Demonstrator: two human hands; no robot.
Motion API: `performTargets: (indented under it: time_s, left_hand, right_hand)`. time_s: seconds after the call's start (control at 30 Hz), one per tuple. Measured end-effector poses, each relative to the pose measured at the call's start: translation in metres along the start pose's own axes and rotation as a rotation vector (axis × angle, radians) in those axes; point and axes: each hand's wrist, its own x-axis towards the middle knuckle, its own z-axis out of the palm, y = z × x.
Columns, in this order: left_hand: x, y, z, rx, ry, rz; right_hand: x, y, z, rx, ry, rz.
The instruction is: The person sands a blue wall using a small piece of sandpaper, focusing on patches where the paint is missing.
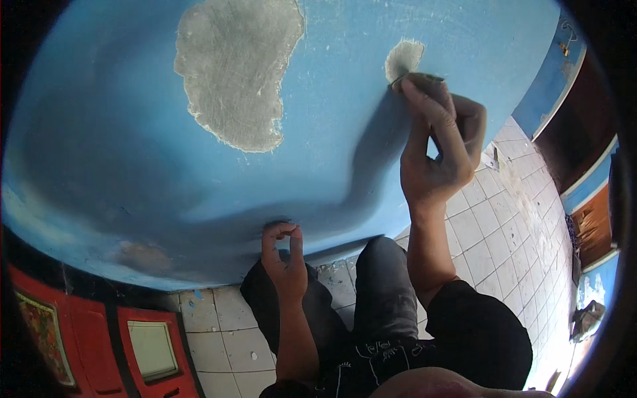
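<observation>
A blue painted wall [328, 129] fills the view before me, with a large bare grey patch [239, 74] at upper left and a smaller grey patch [405, 54] at upper right. My right hand [440, 134] is raised at the small patch's lower edge, its fingers closed on a small, thin dark piece [430, 78], perhaps sandpaper; its kind is not clear. Lower down, my left hand [286, 258] is near the wall, thumb and forefinger bent together into a ring. Whether anything small is between those fingertips cannot be told.
My bent knees [385, 288] are close to the wall's foot. White floor tiles [477, 214] with scattered paint flakes lie below and to the right. Red panelled furniture or a door [149, 348] stands at lower left. A dark doorway [577, 109] is at the right.
</observation>
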Motion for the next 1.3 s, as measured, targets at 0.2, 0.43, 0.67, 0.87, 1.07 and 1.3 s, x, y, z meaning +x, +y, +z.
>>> performTargets:
  time_s: [0.2, 0.43, 0.67, 0.87, 1.07, 1.3]
  left_hand:
    - [-0.002, 0.009, 0.004, -0.055, 0.002, -0.003]
    - [-0.002, 0.003, 0.003, 0.052, 0.007, 0.026]
    - [-0.002, 0.000, 0.002, 0.087, -0.026, 0.063]
    - [-0.001, 0.001, 0.005, 0.073, -0.041, 0.061]
    - [-0.002, 0.001, 0.003, 0.130, -0.029, 0.076]
    - [0.000, 0.001, 0.005, 0.092, -0.039, 0.096]
  right_hand:
    - [0.000, -0.001, 0.003, 0.006, 0.034, -0.075]
    - [-0.006, -0.006, 0.002, 0.035, 0.019, -0.049]
    - [0.001, -0.013, 0.011, 0.077, 0.025, -0.034]
    - [0.006, -0.006, 0.013, 0.037, 0.064, -0.103]
    - [0.006, -0.018, 0.020, 0.088, 0.092, -0.050]
    - [0.004, -0.014, 0.010, 0.145, 0.038, -0.011]
